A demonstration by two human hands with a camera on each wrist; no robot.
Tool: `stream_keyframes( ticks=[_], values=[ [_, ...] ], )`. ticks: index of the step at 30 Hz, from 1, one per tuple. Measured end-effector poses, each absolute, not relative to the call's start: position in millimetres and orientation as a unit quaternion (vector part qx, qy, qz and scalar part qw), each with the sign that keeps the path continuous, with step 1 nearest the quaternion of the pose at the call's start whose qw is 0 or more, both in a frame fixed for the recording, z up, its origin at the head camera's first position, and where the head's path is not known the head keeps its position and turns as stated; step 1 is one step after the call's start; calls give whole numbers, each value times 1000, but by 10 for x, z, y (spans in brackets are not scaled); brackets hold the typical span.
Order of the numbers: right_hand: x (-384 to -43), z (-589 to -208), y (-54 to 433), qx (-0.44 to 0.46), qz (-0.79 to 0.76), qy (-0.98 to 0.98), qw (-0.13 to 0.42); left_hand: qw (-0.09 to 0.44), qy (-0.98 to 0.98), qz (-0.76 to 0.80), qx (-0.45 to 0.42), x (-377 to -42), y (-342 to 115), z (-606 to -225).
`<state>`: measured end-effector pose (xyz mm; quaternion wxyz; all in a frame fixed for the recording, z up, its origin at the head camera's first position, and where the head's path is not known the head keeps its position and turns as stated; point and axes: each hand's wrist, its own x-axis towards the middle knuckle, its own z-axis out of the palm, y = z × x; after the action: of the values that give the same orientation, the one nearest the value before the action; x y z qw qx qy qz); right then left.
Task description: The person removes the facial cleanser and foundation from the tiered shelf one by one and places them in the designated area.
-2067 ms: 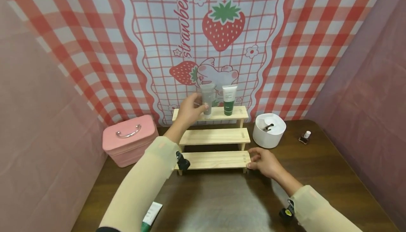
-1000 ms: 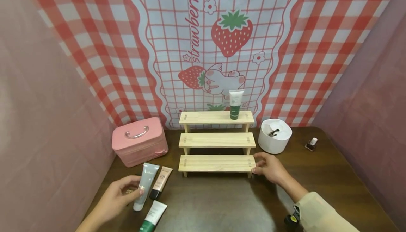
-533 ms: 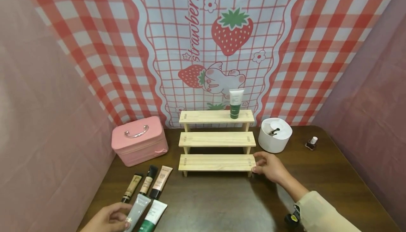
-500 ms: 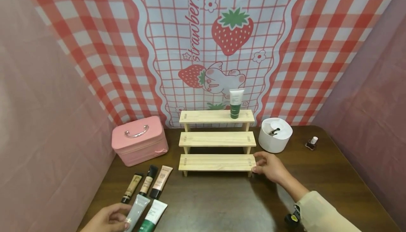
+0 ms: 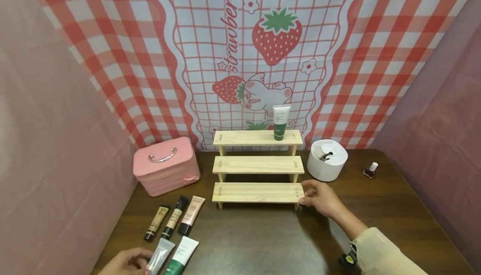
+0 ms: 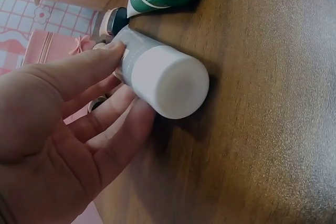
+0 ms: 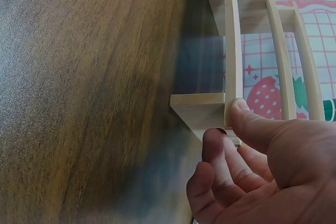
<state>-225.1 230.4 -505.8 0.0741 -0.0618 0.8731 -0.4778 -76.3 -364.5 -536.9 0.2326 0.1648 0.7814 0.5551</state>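
Note:
My left hand [image 5: 125,261] pinches a grey squeeze tube [image 5: 160,255] between thumb and fingers at the table's front left. Its white cap [image 6: 181,85] faces the left wrist camera, low over the wood. Beside it lies a white-and-green tube [image 5: 182,255]. My right hand [image 5: 321,198] grips the right end of the lowest step of a three-step wooden display rack [image 5: 259,192]. In the right wrist view the thumb [image 7: 252,121] presses on the step's edge, with the fingers curled by its end. Another white-and-green tube [image 5: 280,122] stands cap down on the top step.
Behind the grey tube lie a peach BB cream tube [image 5: 192,214] and two slim black-capped tubes, one [image 5: 175,218] beside the other [image 5: 157,223]. A pink case [image 5: 165,166] stands left of the rack. To the right are a white container [image 5: 326,164] and a small dark bottle [image 5: 370,170].
My left hand has carried the grey tube from the rack's top step down to the front left of the table, among the other tubes. My right hand keeps its grip on the rack.

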Motion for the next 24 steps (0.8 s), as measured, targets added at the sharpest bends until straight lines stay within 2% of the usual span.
stream_keyframes(
  ticks=[6, 16, 21, 24],
  values=[
    [-2251, -5069, 2313, -62, -477, 874, 71, 259, 781, 546, 157, -776, -3653, -5374],
    [-2255, -5078, 2314, -56, -482, 871, 77, 267, 778, 542, 174, -799, -3677, -5377],
    [-2259, -5083, 2307, -48, -483, 871, 80, 278, 812, 494, 142, -847, -3649, -5202],
    [-2262, -5079, 2310, -51, -484, 870, 80, 250, 858, 431, 120, -932, -3583, -5003]
  ],
)
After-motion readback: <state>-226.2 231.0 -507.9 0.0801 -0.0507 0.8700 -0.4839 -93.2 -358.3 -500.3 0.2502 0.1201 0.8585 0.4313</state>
